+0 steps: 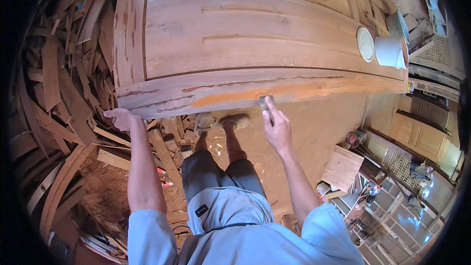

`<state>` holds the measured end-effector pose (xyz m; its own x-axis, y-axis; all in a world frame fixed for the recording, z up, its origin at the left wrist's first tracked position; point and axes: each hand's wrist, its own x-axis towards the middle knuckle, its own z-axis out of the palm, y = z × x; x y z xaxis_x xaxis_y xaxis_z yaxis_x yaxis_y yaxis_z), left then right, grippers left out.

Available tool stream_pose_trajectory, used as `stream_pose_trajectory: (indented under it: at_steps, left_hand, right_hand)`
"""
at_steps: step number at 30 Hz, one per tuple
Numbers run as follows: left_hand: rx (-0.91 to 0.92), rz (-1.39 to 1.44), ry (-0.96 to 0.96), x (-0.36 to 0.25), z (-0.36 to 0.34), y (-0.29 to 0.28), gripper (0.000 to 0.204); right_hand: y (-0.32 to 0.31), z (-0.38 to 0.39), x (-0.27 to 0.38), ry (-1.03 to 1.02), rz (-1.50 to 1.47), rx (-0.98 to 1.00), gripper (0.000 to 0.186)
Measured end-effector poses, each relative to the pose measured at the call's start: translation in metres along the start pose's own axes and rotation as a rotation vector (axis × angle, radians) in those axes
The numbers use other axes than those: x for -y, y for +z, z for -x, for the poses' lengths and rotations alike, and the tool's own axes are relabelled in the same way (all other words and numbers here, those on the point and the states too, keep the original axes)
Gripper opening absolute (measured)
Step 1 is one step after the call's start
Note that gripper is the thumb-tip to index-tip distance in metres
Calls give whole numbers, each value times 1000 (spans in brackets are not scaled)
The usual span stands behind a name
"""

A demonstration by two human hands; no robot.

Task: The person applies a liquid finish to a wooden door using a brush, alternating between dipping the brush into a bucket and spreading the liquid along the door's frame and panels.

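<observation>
Spreading orange paste along the near edge of a large brown wooden panelled door (245, 44) laid flat.

Nearest, right hand (277, 128) raised to the door's edge, fingers closed around a small grey flat-bladed scraper (265, 103), blade touching the end of the long orange smear of filler (274, 92); left hand (119, 118) braced at the door's near left corner, fingers curled on the underside of the edge, holding nothing else; risk, as judged: blade tilting and gouging the soft wood or dragging filler past the cracks; door shifting if the bracing hand slips; loose curved brown wood offcuts (64, 108) heaped just beside the feet, an easy trip; farther off on the door's right end, a white round plastic tub (390, 51) lying on its side, contents hidden; flat white round lid (365, 43) just beside it, apt to roll off if the door is jolted.
</observation>
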<state>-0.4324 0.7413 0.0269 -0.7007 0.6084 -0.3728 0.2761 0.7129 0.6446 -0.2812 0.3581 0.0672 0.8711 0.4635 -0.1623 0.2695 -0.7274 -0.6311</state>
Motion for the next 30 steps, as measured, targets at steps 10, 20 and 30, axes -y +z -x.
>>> stream_pose_trajectory:
  at_steps: [10,20,30]
  left_hand:
    - [5,3,25,4,-3,-2,87]
    - [-31,-53,77,4,-3,-4,90]
    - [-79,-13,104,12,-19,14,96]
  right_hand:
    - [-18,0,-20,76,62,-2,42]
    - [-63,-7,-14,108,246,252,40]
    - [51,-58,153,-460,609,836,48]
